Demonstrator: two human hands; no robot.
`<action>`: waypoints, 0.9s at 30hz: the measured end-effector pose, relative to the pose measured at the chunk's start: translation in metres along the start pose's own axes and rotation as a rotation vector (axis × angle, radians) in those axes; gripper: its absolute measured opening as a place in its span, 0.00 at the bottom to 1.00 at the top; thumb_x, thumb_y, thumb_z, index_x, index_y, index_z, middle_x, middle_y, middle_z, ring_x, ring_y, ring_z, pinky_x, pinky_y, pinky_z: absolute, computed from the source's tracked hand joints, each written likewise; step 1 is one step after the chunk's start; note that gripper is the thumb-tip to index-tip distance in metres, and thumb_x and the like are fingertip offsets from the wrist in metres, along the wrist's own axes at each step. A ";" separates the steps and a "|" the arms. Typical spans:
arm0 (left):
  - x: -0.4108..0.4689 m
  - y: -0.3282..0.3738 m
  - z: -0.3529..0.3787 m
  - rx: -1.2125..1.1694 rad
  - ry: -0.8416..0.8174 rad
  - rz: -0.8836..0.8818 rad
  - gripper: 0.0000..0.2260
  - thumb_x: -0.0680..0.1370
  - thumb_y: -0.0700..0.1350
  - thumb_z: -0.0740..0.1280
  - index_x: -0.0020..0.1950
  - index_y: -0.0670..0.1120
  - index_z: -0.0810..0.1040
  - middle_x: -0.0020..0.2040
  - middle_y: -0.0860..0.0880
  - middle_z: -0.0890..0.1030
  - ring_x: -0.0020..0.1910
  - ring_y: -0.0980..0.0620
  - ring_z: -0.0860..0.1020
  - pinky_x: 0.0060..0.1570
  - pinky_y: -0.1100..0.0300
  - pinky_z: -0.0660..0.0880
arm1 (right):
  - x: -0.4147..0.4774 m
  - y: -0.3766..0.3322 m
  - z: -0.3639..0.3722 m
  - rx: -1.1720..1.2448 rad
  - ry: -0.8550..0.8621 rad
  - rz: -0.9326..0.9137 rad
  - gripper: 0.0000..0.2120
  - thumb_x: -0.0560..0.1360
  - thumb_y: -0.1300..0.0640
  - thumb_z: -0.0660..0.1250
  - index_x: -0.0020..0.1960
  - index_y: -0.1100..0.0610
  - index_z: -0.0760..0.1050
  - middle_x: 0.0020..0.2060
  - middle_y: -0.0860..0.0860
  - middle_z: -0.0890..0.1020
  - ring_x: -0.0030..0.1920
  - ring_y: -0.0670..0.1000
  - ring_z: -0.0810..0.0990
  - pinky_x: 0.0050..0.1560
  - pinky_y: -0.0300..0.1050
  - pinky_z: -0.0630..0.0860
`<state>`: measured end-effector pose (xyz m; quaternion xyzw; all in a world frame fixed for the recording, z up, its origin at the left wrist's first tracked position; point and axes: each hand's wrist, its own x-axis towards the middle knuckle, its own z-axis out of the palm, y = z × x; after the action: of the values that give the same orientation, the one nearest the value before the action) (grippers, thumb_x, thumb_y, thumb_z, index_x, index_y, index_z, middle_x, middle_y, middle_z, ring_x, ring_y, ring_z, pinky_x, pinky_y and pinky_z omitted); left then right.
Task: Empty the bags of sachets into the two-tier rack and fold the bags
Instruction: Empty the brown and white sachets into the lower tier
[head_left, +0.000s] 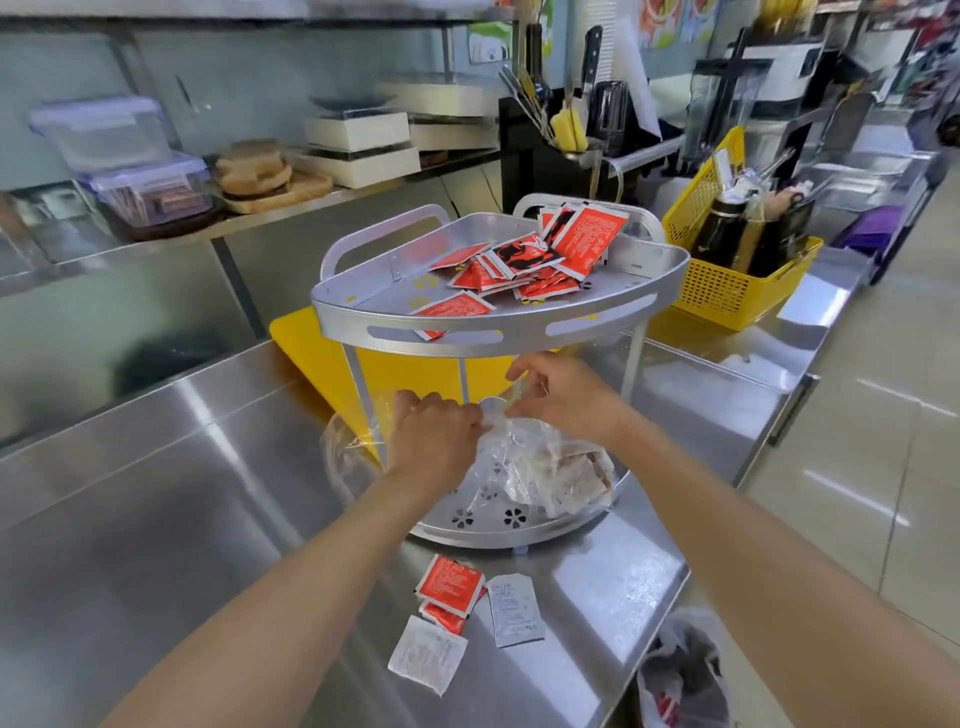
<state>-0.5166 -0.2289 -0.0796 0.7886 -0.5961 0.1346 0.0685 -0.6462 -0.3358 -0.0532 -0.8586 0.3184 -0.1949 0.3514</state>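
A silver two-tier rack (498, 332) stands on the steel counter. Its top tier holds a heap of red sachets (524, 260). On the lower tier (488, 525) lies a clear plastic bag (540, 467) with pale sachets inside. My left hand (431, 436) and my right hand (561, 395) both pinch the bag's top between the tiers. Loose on the counter in front of the rack lie red sachets (449, 584) and white sachets (514, 608).
A yellow cutting board (311, 353) lies under the rack's back. A yellow basket (727, 280) with bottles stands to the right. Another plastic bag (680, 675) hangs below the counter's right edge (670, 587). Shelves with containers run along the left.
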 end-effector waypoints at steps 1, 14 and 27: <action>0.005 -0.001 -0.001 -0.069 0.035 -0.039 0.15 0.80 0.54 0.54 0.51 0.49 0.78 0.45 0.47 0.83 0.50 0.46 0.76 0.51 0.53 0.55 | -0.002 0.003 -0.002 0.106 0.038 0.049 0.19 0.66 0.57 0.75 0.54 0.54 0.73 0.39 0.51 0.75 0.39 0.47 0.73 0.43 0.45 0.71; 0.035 -0.001 0.000 -0.520 0.209 0.003 0.15 0.76 0.51 0.65 0.52 0.39 0.78 0.48 0.40 0.83 0.53 0.40 0.78 0.56 0.49 0.69 | -0.022 0.046 -0.028 0.402 0.437 0.177 0.13 0.72 0.72 0.60 0.33 0.60 0.76 0.26 0.52 0.77 0.22 0.38 0.74 0.23 0.29 0.70; 0.050 0.040 0.009 -0.483 0.026 0.148 0.35 0.69 0.54 0.72 0.71 0.48 0.60 0.71 0.47 0.66 0.71 0.51 0.56 0.67 0.53 0.46 | 0.012 0.055 -0.018 -0.049 0.157 0.032 0.11 0.72 0.53 0.68 0.38 0.61 0.78 0.34 0.59 0.80 0.37 0.58 0.77 0.41 0.54 0.74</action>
<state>-0.5412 -0.2889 -0.0754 0.7017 -0.6663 0.0031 0.2525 -0.6700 -0.3834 -0.0797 -0.8438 0.3634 -0.2483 0.3071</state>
